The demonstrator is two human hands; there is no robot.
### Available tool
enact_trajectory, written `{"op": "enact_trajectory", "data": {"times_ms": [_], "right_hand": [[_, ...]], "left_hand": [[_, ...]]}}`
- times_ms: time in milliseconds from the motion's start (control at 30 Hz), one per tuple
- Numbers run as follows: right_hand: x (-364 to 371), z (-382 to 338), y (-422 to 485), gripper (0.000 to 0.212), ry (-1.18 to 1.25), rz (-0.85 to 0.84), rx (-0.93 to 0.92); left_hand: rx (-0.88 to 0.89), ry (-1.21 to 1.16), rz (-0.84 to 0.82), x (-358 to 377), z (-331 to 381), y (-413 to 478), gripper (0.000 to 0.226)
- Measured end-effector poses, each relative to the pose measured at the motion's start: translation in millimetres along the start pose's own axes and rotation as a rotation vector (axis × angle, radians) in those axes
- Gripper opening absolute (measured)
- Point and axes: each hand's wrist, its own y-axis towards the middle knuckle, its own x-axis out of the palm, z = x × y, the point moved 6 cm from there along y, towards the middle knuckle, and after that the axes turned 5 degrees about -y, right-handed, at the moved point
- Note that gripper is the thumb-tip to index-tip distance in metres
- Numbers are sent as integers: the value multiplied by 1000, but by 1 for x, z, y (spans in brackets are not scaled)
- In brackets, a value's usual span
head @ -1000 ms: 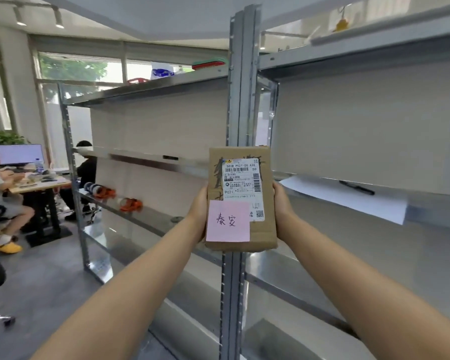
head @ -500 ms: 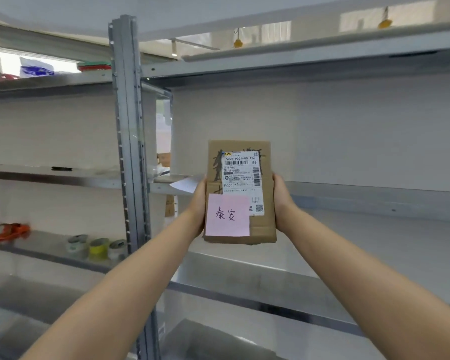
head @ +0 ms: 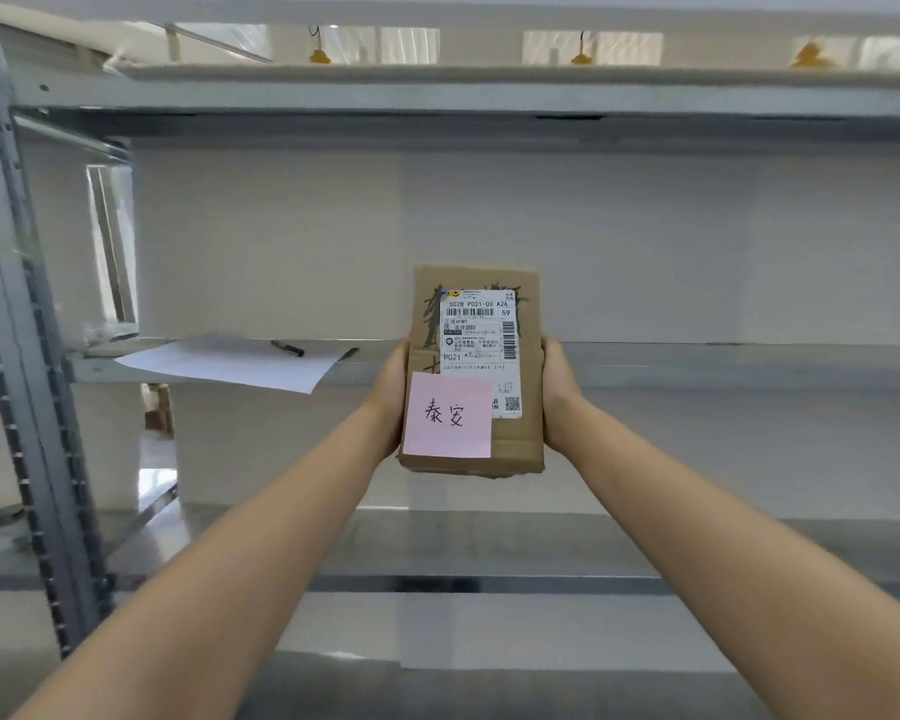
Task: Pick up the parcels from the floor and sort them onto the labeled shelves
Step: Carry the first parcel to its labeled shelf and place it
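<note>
1. Grey metal shelving unit (head: 489, 98): a perforated upright post (head: 17, 387) bounds the bay at the left; the bay runs wide and unobstructed to the right edge of view.
2. Middle shelf (head: 723, 363): bare metal to the right of the hands. At its left end lies a white sheet of paper (head: 230, 363), one corner overhanging the front lip, with a black marker pen (head: 287, 348) resting on it.
3. Lower shelf (head: 489, 553): its surface in this bay is bare.
4. Left hand (head: 392, 392) and right hand (head: 558, 392): both arms extend forward; palms face inward, each grip pressed against one long side of the parcel.
5. Brown rectangular cardboard parcel (head: 520, 439): held upright in the air between the hands, in front of the middle shelf's front edge and above the lower shelf. It bears a white printed shipping label (head: 479, 330) and a pink sticky note (head: 448, 415) with handwritten characters, overlapping the label's lower left corner.
</note>
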Motion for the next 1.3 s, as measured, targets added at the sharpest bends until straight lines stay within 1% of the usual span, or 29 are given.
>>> {"op": "enact_trajectory", "data": {"times_ms": [133,300,467,533,667,800,900,933,967,1000,1067,1167,1233,1300], "right_hand": [[-64,-11,-18,44,-14,52,-5],[-130,-25,-43,45,-49,143,-28],[-183,-34,-59,45,-19,284,-75],[-202,-36,-64,44,-12,367,-95],[-231,-45,-78,43,-38,479,-102],[-257,-53,-91,46,-65,555,-97],[-272,-55,-102,40,-126,643,-107],[-279,-52,-106,43,-124,693,-117],[-288,-48,-109,51,-114,736,-117],[-297,-45,-115,52,-119,778,-107],[-311,-41,-126,38,-124,811,-114],[-328,-35,-148,42,-74,821,-102],[-337,-37,-164,43,-94,856,-124],[-346,-39,-181,45,-97,891,-139]], "left_hand": [[-26,-69,-84,56,-28,15,50],[-49,-93,-171,114,-66,24,51],[-106,-138,-282,167,-85,36,50],[-116,-128,-332,183,-90,43,50],[-165,-118,-420,213,-104,58,49],[-213,-148,-541,247,-116,69,48],[-256,-175,-609,269,-128,75,48],[-270,-189,-635,276,-132,76,49],[-288,-205,-671,284,-137,77,52],[-309,-229,-701,292,-141,75,56],[-348,-255,-756,305,-152,74,62],[-388,-268,-782,321,-170,74,55],[-435,-276,-812,337,-184,75,57],[-482,-265,-875,354,-194,67,61]]}}
